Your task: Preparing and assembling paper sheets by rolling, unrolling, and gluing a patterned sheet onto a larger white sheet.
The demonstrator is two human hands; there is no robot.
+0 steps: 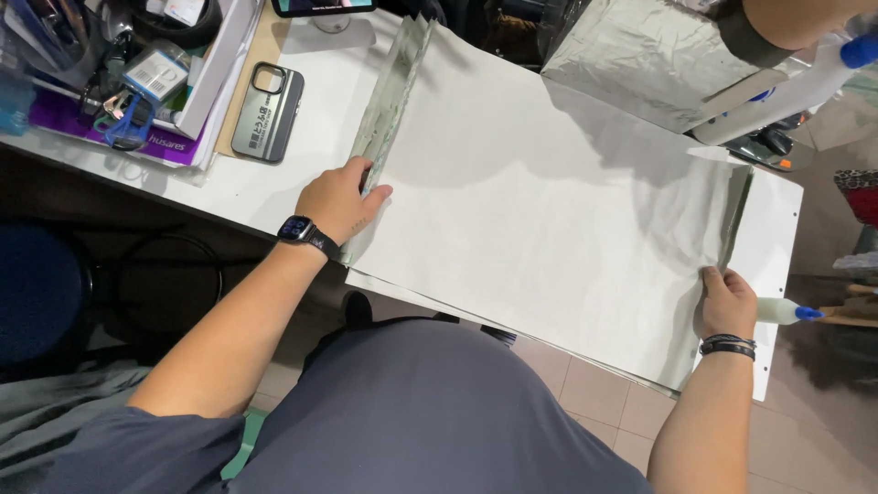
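Both hands press down on a big white sheet that lies flat on the table. Left hand has its grip closed on the left edge of the sheet, fingers curled over a shiny silver fold that runs up that side. Right hand pinches the right edge near the front corner, where another thin silver fold shows.

So both short sides look folded over already. The left fold looks wider and stands up a bit; it may need more pressing to lie flat. The right fold looks thin and flat. The long front edge hangs a little past the table and is not folded. The far edge is partly hidden, so I cannot tell about it.

A glue bottle with a blue tip lies just beside the right hand. A phone rests on the table, well apart from the left hand. More silver sheet sits crumpled at the back.
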